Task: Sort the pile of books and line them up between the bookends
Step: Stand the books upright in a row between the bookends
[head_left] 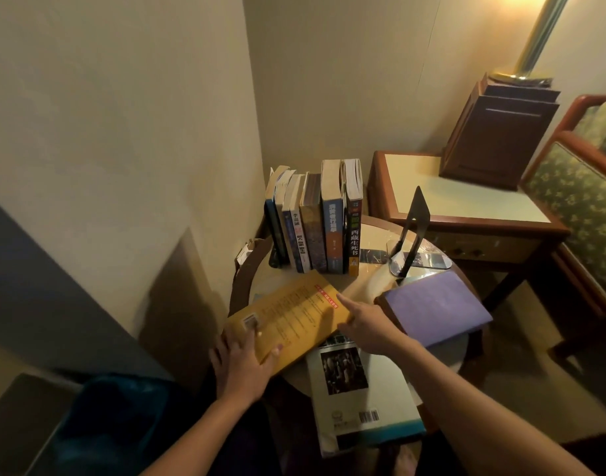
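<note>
Several books [315, 221] stand upright in a row on a small round table [370, 280], leaning against a dark bookend [276, 259] at their left. A second black bookend [411, 228] stands apart to the right. A yellow book [294, 314] lies flat, back cover up. My left hand [243, 362] grips its near corner. My right hand [367, 321] rests at its right edge, index finger stretched out over the cover. A purple book [435, 307] lies at the right, and a white book [356, 389] hangs over the table's near edge.
A wooden side table [432, 201] with a dark wooden box [497, 132] and a brass lamp pole [535, 39] stands behind at the right. A green patterned armchair [583, 207] is at the far right. Walls close in at the left and behind.
</note>
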A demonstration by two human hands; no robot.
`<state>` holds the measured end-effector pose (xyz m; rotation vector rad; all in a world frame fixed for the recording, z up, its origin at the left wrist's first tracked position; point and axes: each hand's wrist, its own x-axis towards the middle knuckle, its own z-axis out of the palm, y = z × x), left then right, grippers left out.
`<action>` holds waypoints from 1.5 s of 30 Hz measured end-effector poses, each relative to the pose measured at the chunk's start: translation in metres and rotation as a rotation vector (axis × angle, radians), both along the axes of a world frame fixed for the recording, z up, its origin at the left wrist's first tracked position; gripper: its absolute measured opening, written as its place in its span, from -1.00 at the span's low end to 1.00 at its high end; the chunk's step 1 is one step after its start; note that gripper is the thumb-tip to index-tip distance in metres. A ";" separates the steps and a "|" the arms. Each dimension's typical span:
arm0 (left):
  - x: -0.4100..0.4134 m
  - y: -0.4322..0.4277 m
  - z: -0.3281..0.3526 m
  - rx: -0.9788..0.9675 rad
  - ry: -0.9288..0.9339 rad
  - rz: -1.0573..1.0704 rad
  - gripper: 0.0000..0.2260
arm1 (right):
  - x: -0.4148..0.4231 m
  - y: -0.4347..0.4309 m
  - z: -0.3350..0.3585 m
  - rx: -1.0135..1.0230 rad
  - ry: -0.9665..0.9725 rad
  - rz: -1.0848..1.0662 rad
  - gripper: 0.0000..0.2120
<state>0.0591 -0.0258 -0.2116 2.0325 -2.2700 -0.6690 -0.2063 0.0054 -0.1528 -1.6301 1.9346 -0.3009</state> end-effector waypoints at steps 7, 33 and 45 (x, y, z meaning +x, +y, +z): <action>-0.004 0.000 0.010 0.211 0.505 0.266 -0.19 | 0.014 0.000 -0.004 0.034 -0.032 -0.092 -0.40; -0.026 -0.025 0.073 0.283 0.943 0.051 -0.62 | -0.019 0.057 0.058 -0.094 -0.989 -0.409 -0.63; -0.099 -0.005 0.059 0.317 0.708 -0.161 -0.43 | -0.072 0.094 0.112 -0.398 -0.509 -0.372 -0.54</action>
